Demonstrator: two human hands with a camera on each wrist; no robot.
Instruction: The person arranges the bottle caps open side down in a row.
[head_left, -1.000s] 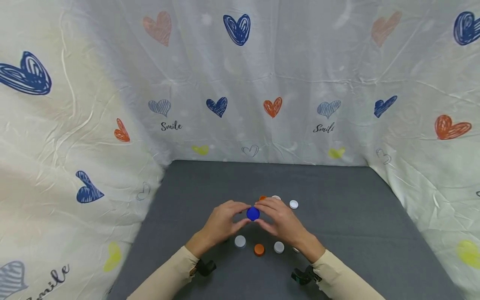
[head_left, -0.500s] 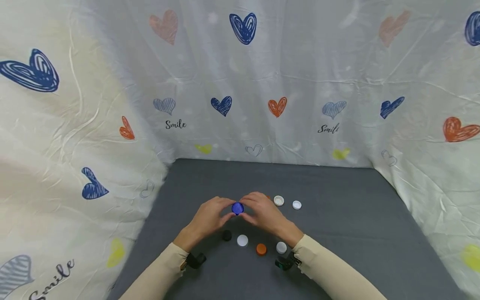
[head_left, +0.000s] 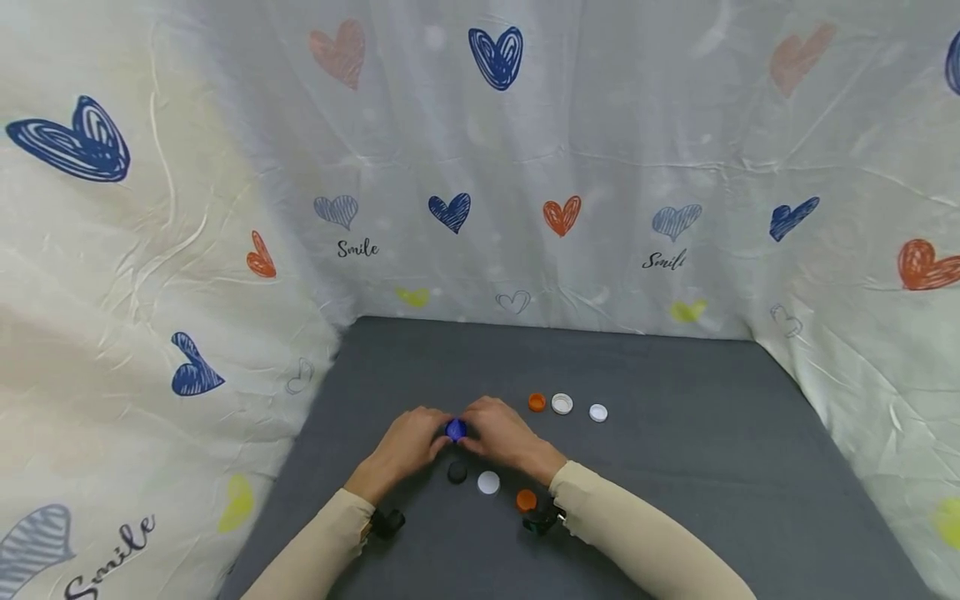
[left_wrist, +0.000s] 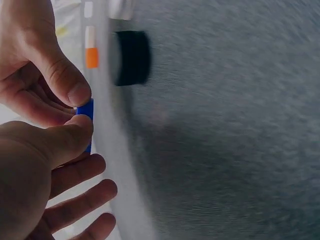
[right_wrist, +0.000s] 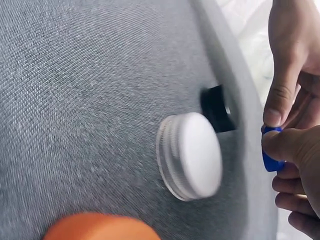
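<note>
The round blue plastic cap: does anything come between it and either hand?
Nothing visible does: the left hand and right hand both pinch the blue cap directly. The round black cap sits apart from them on the grey cloth, outside their grip.

The left sleeve and right sleeve are long, plain cream and creased near the wrist. Left wrist camera and right wrist camera are compact and black; left hand and right hand are bare.
</note>
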